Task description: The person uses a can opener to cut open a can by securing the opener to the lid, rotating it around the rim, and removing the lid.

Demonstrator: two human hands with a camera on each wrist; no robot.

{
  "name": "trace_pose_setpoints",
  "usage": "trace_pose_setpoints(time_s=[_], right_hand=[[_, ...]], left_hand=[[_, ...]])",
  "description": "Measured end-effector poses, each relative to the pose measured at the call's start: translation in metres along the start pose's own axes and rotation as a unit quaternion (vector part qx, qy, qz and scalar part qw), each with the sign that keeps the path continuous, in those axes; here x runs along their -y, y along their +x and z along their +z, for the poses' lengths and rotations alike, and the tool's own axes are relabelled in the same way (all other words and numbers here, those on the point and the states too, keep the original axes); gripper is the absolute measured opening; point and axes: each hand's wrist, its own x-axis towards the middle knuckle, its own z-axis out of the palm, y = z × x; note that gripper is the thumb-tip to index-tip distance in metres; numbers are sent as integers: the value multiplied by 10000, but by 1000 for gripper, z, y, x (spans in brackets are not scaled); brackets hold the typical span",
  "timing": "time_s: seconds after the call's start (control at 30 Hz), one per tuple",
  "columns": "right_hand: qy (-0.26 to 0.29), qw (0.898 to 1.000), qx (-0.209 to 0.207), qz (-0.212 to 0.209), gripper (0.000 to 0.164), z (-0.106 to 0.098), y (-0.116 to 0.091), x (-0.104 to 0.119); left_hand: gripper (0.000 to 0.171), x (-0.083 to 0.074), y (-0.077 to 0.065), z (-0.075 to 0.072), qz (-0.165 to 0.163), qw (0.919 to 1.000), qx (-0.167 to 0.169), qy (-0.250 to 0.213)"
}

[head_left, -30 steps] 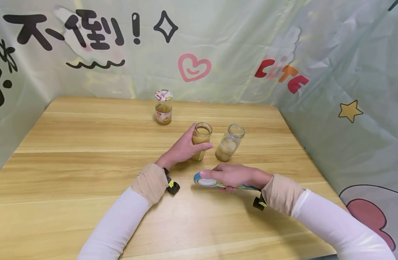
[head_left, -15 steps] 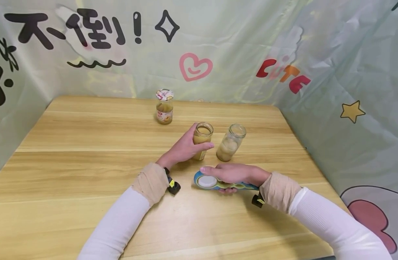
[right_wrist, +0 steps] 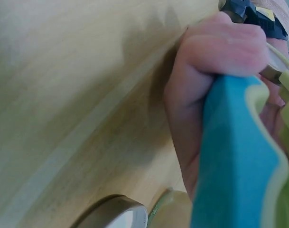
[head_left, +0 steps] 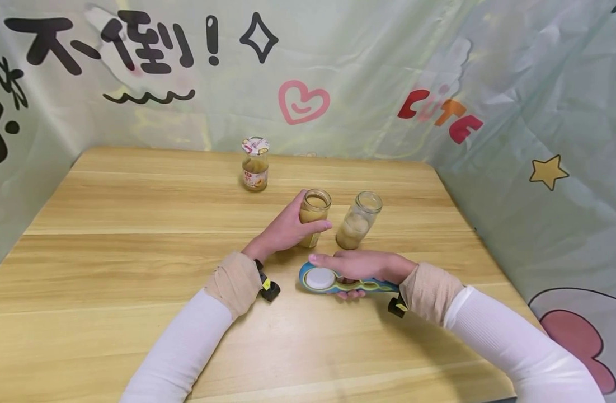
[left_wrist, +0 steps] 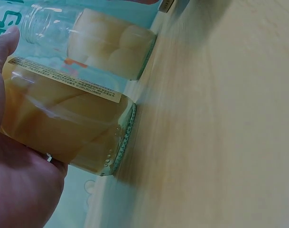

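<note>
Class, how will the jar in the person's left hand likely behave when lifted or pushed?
The jar is probably heavy for its size, since amber contents fill much of it. Its smooth, clear wall looks like glass, so it may slip or break. Its uncovered mouth suggests spilling if tipped.

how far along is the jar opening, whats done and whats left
Looks done: the held jar and the paler jar beside it are both open at the top. In hand: the left hand grips the held jar; the right hand holds the opener, with what looks like a lid in it. Probably remaining: the back jar, its cap still on.
</note>
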Motion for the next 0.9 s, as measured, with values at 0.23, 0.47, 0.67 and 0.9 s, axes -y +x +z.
trace_pose_setpoints(time_s=[0.23,0.47,0.67,0.9], right_hand=[[9,9999,57,114,78,-2,1,0],[144,9997,96,177,81,-2,1,-1],[219,9995,137,185,80,-2,2,0],[249,9989,41,404,83,-1,1,0]], left_hand=[[60,0,0,1,14,10000,-28,6],[59,0,-1,1,19,10000,-46,11],[60,-1,-1,0,1,10000,-51,18],[60,0,-1,1,14,10000,-36,-4]])
